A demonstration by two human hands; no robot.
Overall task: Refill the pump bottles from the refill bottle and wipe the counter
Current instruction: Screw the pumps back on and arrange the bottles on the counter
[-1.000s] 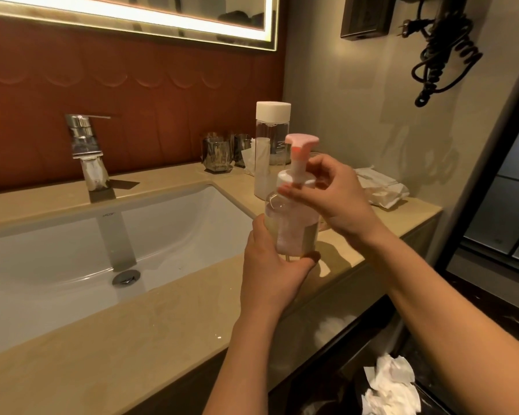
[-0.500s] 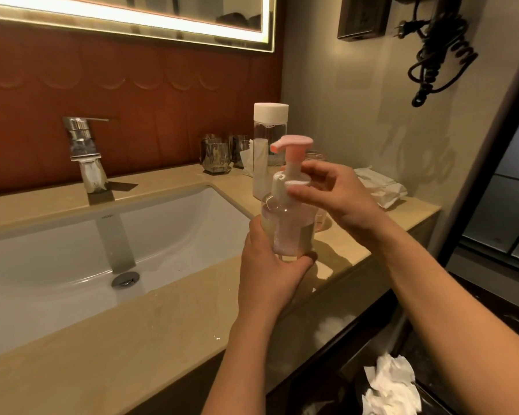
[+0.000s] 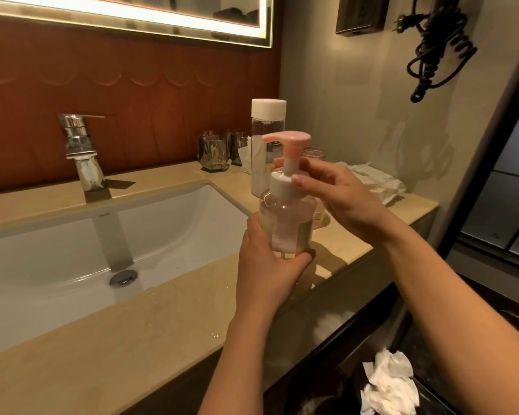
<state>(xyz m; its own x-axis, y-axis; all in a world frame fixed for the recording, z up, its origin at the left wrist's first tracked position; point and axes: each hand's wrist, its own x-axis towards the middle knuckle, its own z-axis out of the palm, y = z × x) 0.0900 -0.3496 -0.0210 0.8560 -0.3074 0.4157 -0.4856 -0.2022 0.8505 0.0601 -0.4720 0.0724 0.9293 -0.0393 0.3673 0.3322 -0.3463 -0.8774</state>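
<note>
A clear pump bottle (image 3: 288,223) with pale pink liquid, a white collar and a pink pump head stands upright above the beige counter (image 3: 168,319). My left hand (image 3: 267,265) grips its lower body from the near side. My right hand (image 3: 339,199) pinches the white collar with thumb and fingers. The pump spout points left. Behind it stands a tall clear refill bottle (image 3: 264,148) with a white cap, upright on the counter.
A white sink (image 3: 72,250) with a chrome faucet (image 3: 81,151) lies left. Glass tumblers (image 3: 213,154) and a small jar (image 3: 313,154) stand at the back, folded white tissues (image 3: 378,184) at the right. Crumpled tissues (image 3: 390,384) lie below the counter. A coiled black cord (image 3: 438,49) hangs on the wall.
The pump head has turned, its spout swinging from the right to the left, while my right hand twists the collar. My left hand keeps its grip on the bottle.
</note>
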